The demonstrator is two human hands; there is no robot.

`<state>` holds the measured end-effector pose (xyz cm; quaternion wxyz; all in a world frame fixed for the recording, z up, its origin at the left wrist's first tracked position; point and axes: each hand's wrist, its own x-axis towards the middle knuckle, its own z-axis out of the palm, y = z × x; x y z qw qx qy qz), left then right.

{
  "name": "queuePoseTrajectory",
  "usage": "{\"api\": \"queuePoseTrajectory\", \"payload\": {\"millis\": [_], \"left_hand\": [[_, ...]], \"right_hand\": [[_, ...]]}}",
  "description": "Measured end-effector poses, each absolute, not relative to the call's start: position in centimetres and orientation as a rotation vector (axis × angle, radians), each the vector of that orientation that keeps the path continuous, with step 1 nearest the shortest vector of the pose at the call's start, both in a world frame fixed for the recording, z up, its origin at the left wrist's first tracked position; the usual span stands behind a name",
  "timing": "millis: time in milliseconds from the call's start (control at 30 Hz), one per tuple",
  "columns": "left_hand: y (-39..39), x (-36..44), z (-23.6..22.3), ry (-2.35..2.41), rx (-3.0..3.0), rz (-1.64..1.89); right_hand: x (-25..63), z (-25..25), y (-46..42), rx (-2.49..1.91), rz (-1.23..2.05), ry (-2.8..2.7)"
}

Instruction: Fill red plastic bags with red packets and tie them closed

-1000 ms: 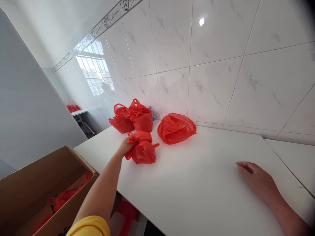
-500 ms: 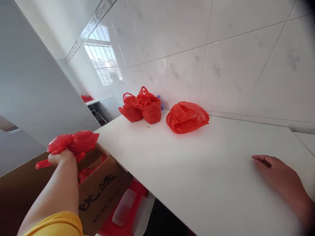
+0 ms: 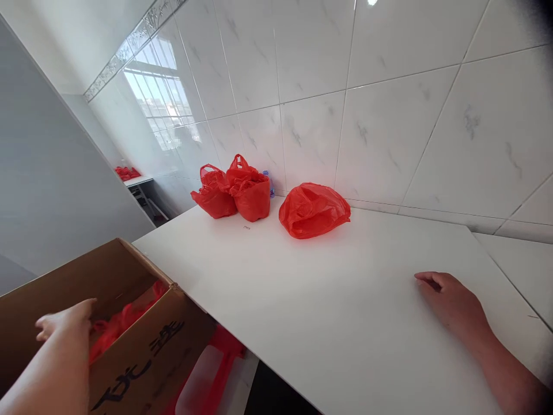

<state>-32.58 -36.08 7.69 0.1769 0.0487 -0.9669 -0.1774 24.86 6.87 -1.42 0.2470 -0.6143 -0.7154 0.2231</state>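
Note:
My left hand [image 3: 65, 320] is inside the upper part of the cardboard box [image 3: 142, 369], its fingers apart and nothing in them. Several red plastic bags [image 3: 123, 325] lie in the box to the right of that hand. On the white table [image 3: 302, 311], my right hand [image 3: 453, 300] rests on its side, fingers curled and thumb against the fingertips, with nothing visible in the grip. Beyond it, near the wall, lies a loose, puffed-up red plastic bag [image 3: 314, 210] with its mouth towards me.
Two stuffed red bags, one on the left [image 3: 215, 199] and one on the right [image 3: 250, 199], stand at the table's back left. A clear bottle [image 3: 272, 185] is behind them. Under the table edge is a red stool-like item [image 3: 224, 346]. A tiled wall [image 3: 311, 132] bounds the back.
My left hand has let go of the bunched red bag and lowered into the box. The view has swung slightly right. My right hand keeps its place on the table.

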Motion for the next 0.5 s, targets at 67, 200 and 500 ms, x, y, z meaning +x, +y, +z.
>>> {"api": "queuePoseTrajectory", "payload": {"millis": [67, 200, 500], "left_hand": [[-35.1, -35.0, 7.0, -2.738, 0.503, -0.703], [-29.6, -36.8, 6.8, -2.606, 0.094, -0.77], [-9.8, -21.4, 5.7, -1.852, -1.756, -0.775]], "right_hand": [[24.8, -1.3, 6.8, -1.662, 0.618, -1.945], [24.8, -1.1, 6.6, -1.634, 0.647, -1.928], [24.8, -0.8, 6.5, -1.626, 0.768, -1.838]]}}
